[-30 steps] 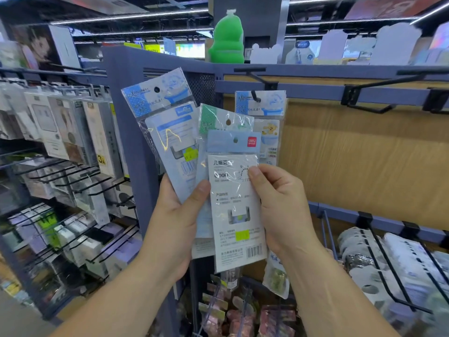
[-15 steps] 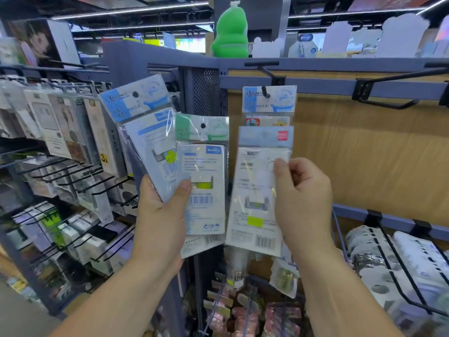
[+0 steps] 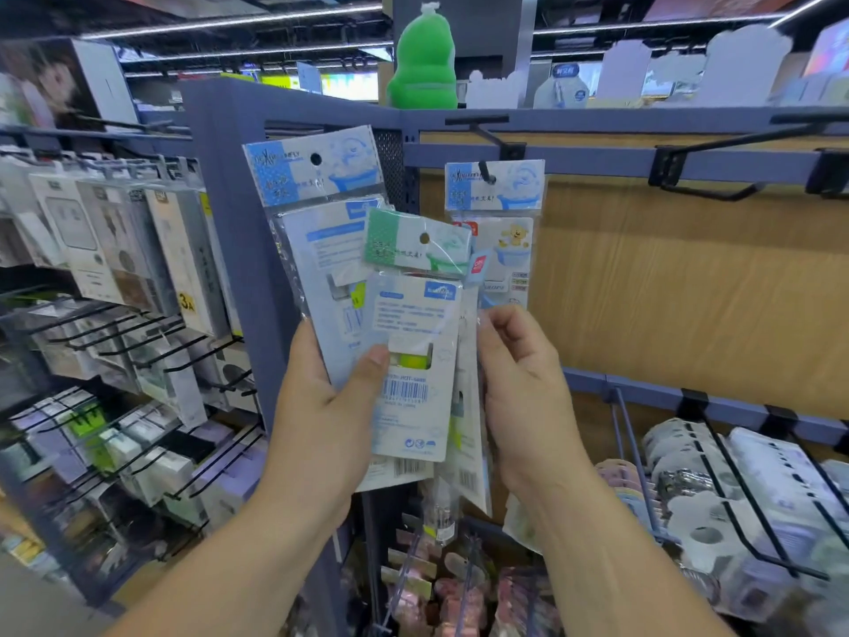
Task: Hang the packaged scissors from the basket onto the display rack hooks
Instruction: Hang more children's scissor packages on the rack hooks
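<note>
Shop aisle: blue rack (image 3: 229, 232), wood back panel (image 3: 689, 291). Hung pack (image 3: 496, 197) on top hook (image 3: 486, 170). Left hand (image 3: 321, 420) grips fanned packs (image 3: 413, 360), thumb across the front. Right hand (image 3: 519, 393) pinches edge-on pack (image 3: 467, 406) just beside them.

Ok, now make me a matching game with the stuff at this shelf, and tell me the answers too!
Things:
1. green-topped packet
2. bear packet
3. green bottle shape
4. red-logo packet

Places:
A. on top of the rack
B. hanging from a hook
C. pinched in the right hand
D. under the thumb of the left hand

Pairs: 1-D, 2-B, 3-A, 4-C
</note>
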`<state>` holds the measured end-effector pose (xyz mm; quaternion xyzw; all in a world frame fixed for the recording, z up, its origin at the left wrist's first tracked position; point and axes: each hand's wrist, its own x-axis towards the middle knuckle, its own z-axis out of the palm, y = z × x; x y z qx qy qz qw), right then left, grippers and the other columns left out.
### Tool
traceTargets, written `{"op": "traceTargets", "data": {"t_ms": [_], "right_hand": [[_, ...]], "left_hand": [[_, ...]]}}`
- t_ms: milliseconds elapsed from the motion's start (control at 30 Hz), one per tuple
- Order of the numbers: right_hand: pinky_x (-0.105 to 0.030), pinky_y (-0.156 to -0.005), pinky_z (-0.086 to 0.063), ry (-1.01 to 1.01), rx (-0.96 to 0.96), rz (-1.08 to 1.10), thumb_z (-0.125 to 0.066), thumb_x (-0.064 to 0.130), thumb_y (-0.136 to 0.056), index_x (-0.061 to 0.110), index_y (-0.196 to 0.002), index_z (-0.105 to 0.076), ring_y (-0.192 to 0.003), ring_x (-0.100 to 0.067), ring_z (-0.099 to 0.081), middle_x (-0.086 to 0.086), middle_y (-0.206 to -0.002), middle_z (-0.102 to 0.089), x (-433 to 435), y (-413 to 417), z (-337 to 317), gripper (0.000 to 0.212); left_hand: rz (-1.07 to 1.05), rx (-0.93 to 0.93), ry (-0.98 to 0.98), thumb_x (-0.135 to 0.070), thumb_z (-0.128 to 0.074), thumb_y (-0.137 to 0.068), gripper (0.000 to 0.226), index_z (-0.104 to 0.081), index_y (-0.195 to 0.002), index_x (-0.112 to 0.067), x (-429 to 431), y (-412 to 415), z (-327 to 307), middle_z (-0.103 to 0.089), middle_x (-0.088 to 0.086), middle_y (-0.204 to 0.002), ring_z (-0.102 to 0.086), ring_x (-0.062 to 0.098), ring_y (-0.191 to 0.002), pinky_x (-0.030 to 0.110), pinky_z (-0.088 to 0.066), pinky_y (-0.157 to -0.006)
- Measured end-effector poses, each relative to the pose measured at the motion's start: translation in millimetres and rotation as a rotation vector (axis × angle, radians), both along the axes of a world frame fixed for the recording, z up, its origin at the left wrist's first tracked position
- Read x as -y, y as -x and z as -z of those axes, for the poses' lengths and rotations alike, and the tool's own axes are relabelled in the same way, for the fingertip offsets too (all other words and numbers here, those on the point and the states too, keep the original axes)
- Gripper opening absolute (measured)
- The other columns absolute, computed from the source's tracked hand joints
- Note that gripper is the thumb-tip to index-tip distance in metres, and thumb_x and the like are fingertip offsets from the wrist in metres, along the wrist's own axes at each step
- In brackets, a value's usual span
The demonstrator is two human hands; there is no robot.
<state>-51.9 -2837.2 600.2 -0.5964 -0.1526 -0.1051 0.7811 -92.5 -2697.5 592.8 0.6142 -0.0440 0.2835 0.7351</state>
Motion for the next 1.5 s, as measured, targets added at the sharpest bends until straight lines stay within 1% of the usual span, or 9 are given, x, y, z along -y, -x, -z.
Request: {"op": "traceTargets", "data": {"t_ms": [67,200,433,633,800,1100,1233,1367,1500], "right_hand": [[-0.057,-0.094,-0.056,-0.048,-0.068,-0.084,-0.071,0.035,-0.095,0.022,-0.109,-0.066,-0.099,-0.030,-0.072,-0.004,-0.107,-0.078,5,-3,-5,0.019],[-0.037,-0.087,-0.060,-0.057,-0.096,-0.181,-0.076,0.039,-0.076,0.019,-0.139,-0.059,-0.104,-0.020,-0.075,-0.004,-0.114,-0.079,16,-6,-13,0.068],[-0.048,-0.089,-0.063,0.063,0.071,0.001,-0.063,0.018,-0.101,0.019,-0.115,-0.070,-0.104,-0.025,-0.076,-0.004,-0.110,-0.080,27,-7,-30,0.016],[-0.064,-0.067,-0.054,0.233,0.316,0.260,-0.057,0.039,-0.101,-0.005,-0.094,-0.067,-0.082,-0.055,-0.062,-0.037,-0.094,-0.064,26,-18,-61,0.046],[-0.051,-0.058,-0.046,0.245,0.412,0.346,-0.057,0.036,-0.101,-0.017,-0.086,-0.058,-0.064,-0.028,-0.048,-0.037,-0.079,-0.057,17,-30,-92,0.055],[-0.032,-0.061,-0.025,0.265,0.342,0.462,-0.061,0.026,-0.101,-0.007,-0.065,-0.037,-0.063,-0.021,-0.028,-0.009,-0.064,-0.032,16,-63,-93,0.054],[-0.035,-0.056,-0.036,0.396,0.323,0.556,-0.067,0.034,-0.101,-0.006,-0.072,-0.057,-0.059,-0.019,-0.042,-0.020,-0.064,-0.051,27,-68,-84,0.051],[-0.035,-0.073,-0.055,0.286,0.441,0.729,-0.074,0.038,-0.094,0.036,-0.099,-0.058,-0.078,-0.011,-0.060,0.010,-0.084,-0.060,28,-41,-69,0.017],[-0.029,-0.064,-0.054,0.155,0.301,0.336,-0.081,0.043,-0.085,0.021,-0.097,-0.067,-0.069,-0.003,-0.058,0.011,-0.076,-0.065,4,-4,-50,0.030]], "left_hand": [[0.037,0.021,0.018,-0.009,-0.055,-0.105,0.030,-0.059,-0.126,-0.029,2,4,-2,-0.078,-0.011,-0.118,-0.075,0.011,-0.107,0.025,-0.062,-0.079],[0.069,0.072,0.002,-0.008,-0.054,-0.104,0.030,-0.059,-0.124,-0.030,5,11,-6,-0.078,-0.012,-0.117,-0.076,0.011,-0.106,0.024,-0.062,-0.078],[-0.037,0.046,-0.039,-0.014,-0.055,-0.106,0.028,-0.059,-0.117,-0.039,-13,8,-4,-0.077,-0.015,-0.115,-0.075,0.009,-0.104,0.027,-0.064,-0.077],[-0.108,0.064,-0.018,-0.011,-0.055,-0.107,0.030,-0.059,-0.115,-0.040,-26,7,-10,-0.077,-0.018,-0.114,-0.076,0.006,-0.102,0.023,-0.062,-0.071],[-0.124,0.068,-0.005,-0.011,-0.055,-0.107,0.030,-0.058,-0.116,-0.039,-28,6,-14,-0.077,-0.018,-0.114,-0.076,0.006,-0.102,0.022,-0.062,-0.072],[-0.141,0.046,-0.005,-0.011,-0.057,-0.106,0.030,-0.061,-0.117,-0.039,-31,6,-11,-0.078,-0.013,-0.116,-0.076,0.012,-0.104,0.034,-0.066,-0.076],[-0.071,0.055,0.015,-0.010,-0.055,-0.106,0.032,-0.060,-0.122,-0.037,-31,9,-11,-0.077,-0.012,-0.121,-0.075,0.013,-0.109,0.031,-0.064,-0.080],[0.014,0.042,0.062,-0.010,-0.053,-0.104,0.032,-0.060,-0.124,-0.035,-28,12,-11,-0.078,-0.010,-0.120,-0.076,0.014,-0.109,0.036,-0.064,-0.087],[0.072,0.022,0.064,-0.012,-0.056,-0.101,0.030,-0.060,-0.124,-0.030,-16,11,-13,-0.079,-0.008,-0.118,-0.076,0.018,-0.107,0.044,-0.064,-0.088]]}}
